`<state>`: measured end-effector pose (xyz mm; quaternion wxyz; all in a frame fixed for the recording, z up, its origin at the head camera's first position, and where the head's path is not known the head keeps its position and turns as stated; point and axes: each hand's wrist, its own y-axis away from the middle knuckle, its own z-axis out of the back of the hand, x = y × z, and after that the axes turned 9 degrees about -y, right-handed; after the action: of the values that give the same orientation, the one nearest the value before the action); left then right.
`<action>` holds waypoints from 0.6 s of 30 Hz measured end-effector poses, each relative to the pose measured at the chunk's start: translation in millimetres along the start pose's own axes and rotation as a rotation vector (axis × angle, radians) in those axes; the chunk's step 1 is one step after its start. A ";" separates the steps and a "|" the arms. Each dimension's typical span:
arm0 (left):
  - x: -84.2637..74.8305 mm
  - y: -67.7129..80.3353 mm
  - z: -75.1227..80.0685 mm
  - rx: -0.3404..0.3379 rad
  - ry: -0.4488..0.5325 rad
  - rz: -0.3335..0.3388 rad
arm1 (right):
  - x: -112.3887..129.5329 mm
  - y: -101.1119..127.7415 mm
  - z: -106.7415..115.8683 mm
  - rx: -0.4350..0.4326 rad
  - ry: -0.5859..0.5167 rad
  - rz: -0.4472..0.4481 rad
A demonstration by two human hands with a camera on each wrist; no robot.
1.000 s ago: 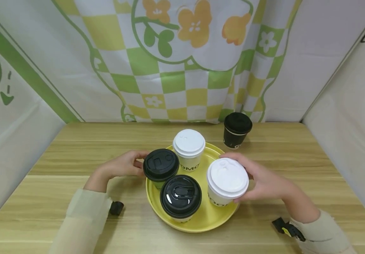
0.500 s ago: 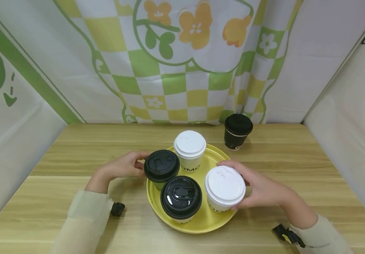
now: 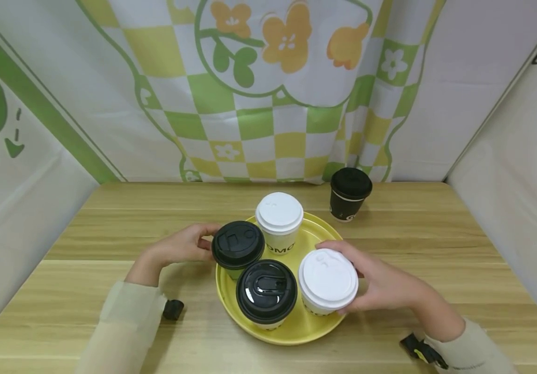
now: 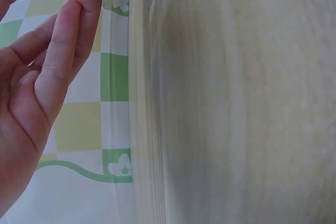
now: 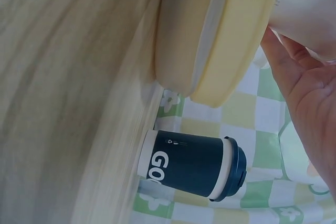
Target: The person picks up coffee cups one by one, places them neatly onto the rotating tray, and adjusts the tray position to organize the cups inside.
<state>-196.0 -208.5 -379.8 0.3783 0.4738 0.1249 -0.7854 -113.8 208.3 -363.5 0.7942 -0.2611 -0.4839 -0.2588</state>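
Note:
Several lidded paper coffee cups stand on a round yellow tray (image 3: 303,332). My right hand (image 3: 378,278) grips a white coffee cup (image 3: 328,278) at the tray's right side, thumb and fingers round it. At the left rim, my left hand (image 3: 182,244) curves its thumb and fingers around a green coffee cup with a matt black lid (image 3: 238,244); the lid hides the fingertips. A cup with a glossy black lid (image 3: 267,291) sits between these two at the front. Behind them is another white-lidded cup (image 3: 279,212).
A dark coffee cup (image 3: 350,195) stands on the wooden table (image 3: 123,223) behind the tray to the right. In the right wrist view this dark cup (image 5: 191,163) shows white lettering. A checked flower curtain (image 3: 268,119) hangs along the table's back edge.
My right hand has brought the white cup a little left and toward me, next to the glossy-lidded cup. My left hand has stayed in place.

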 end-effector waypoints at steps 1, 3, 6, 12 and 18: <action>-0.1 0.0 0.0 0.001 0.000 -0.003 | 0.2 0.1 -0.6 0.001 -0.001 -0.005; -0.2 0.0 0.0 -0.001 -0.003 -0.007 | 0.3 0.3 -1.1 0.006 -0.001 -0.012; -0.4 0.0 -0.1 -0.002 -0.008 -0.008 | -0.1 1.0 -0.5 0.010 -0.002 -0.017; 0.6 0.8 0.0 -0.002 -0.010 -0.007 | -0.6 2.4 4.8 0.027 0.033 0.001; 1.3 0.4 -0.2 -0.006 -0.017 -0.006 | 2.0 5.0 11.9 0.021 0.068 0.018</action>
<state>-195.9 -209.3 -380.9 0.3782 0.4658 0.1253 -0.7901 -117.3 219.5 -357.8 0.8152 -0.2480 -0.4568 -0.2554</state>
